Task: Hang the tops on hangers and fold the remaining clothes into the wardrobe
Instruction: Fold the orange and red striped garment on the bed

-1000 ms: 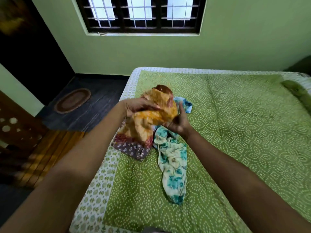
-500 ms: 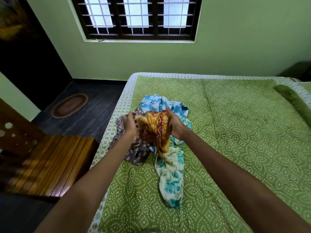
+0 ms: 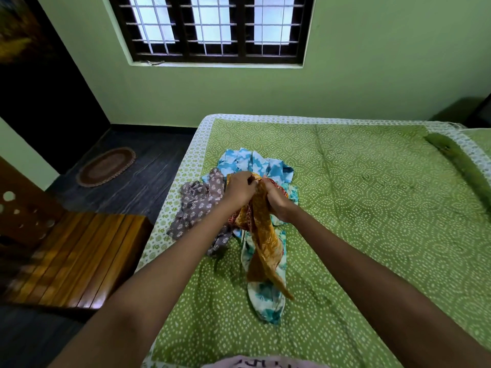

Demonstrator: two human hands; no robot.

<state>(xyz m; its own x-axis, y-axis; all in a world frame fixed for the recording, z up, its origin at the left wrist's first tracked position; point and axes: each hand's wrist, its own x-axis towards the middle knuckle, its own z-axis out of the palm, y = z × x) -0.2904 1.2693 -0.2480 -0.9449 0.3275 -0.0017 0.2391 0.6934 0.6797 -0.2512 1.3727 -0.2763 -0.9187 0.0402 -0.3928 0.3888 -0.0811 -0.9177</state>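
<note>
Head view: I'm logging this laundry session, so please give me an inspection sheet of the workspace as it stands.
Surface: bed with a green dotted cover, lightly creased.
Job's things: orange cloth lifted above the pile, its tail hanging down; blue floral garment and grey printed garment lie crumpled on the bed, overlapping. No hangers or wardrobe seen.
Clutter: nothing seen beyond the clothes.
Hands: left hand and right hand both grip the orange cloth, close together.
Cables: nothing seen.
Surroundings: barred window, green wall, wooden bench beside the bed, oval mat on the dark floor.
</note>
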